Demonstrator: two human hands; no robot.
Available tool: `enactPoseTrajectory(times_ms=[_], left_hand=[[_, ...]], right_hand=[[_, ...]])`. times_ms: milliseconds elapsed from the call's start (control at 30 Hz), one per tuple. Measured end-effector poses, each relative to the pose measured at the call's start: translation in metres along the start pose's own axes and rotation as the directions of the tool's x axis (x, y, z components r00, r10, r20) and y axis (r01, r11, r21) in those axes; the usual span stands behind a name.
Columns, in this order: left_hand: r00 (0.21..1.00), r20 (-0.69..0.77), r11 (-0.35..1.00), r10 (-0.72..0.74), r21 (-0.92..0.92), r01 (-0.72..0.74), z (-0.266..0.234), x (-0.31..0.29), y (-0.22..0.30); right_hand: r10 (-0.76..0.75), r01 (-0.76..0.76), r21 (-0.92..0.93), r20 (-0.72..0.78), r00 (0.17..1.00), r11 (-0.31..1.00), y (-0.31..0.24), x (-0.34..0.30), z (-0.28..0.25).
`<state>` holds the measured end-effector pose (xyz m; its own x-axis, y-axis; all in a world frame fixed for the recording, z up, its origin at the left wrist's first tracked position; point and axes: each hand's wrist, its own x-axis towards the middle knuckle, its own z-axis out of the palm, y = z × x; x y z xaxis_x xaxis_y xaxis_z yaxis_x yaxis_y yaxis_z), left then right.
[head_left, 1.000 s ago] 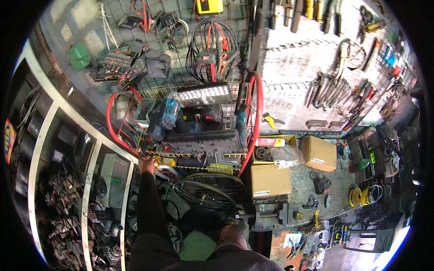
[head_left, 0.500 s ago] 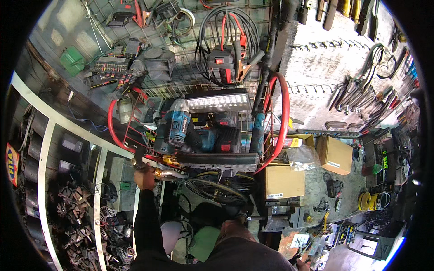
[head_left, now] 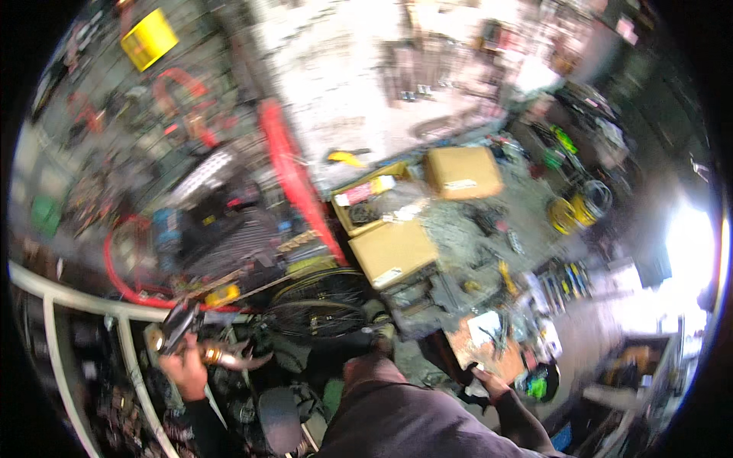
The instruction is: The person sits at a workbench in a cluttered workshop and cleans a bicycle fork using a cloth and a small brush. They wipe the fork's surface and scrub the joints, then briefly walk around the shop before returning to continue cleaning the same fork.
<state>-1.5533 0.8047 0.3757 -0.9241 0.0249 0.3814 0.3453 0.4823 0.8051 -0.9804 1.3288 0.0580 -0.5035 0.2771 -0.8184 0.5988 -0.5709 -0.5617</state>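
My left hand (head_left: 187, 372) is closed round a metal tool (head_left: 221, 356) with brass-coloured parts and a silvery, curved, forked-looking end; its exact kind is not clear. A dark, shiny piece (head_left: 180, 324) rises above the fingers, and I cannot tell whether it belongs to the tool. This hand is beside the white metal frame, below the red-rimmed wire basket (head_left: 290, 172). On the right, my right hand (head_left: 495, 384) is closed at the near edge of a brown board (head_left: 463, 345). Something small, pale and dark, shows at its fingertips, too blurred to name.
Cardboard boxes (head_left: 393, 253) stand on the grey bench (head_left: 450, 229) with scattered tools. A bicycle wheel (head_left: 317, 305) leans below the basket. Yellow tubs (head_left: 588, 206) sit farther right. White frame bars (head_left: 57, 359) edge the left side. Motion smears the upper left.
The view has swung to the right, so basket and boxes sit farther left. My right hand and forearm now show more fully. My left hand still holds the metal tool.
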Motion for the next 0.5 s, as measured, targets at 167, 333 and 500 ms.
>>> enactPoseTrajectory(times_ms=[167,333,500], left_hand=[[0.876,0.343,0.916,0.339,-0.332,-0.225,0.062,-0.059,0.098],[0.711,0.582,0.732,0.394,-0.667,0.14,0.192,-0.136,0.177],[0.401,0.779,0.574,0.482,-0.627,0.527,0.342,-0.275,0.265]], right_hand=[[0.038,-0.027,0.286,-0.033,0.999,0.958,-0.009,-0.071,0.044],[-0.178,0.143,0.667,-0.016,0.984,0.732,0.096,-0.107,0.023],[-0.112,0.265,0.924,-0.243,0.964,0.277,0.17,-0.146,0.015]])
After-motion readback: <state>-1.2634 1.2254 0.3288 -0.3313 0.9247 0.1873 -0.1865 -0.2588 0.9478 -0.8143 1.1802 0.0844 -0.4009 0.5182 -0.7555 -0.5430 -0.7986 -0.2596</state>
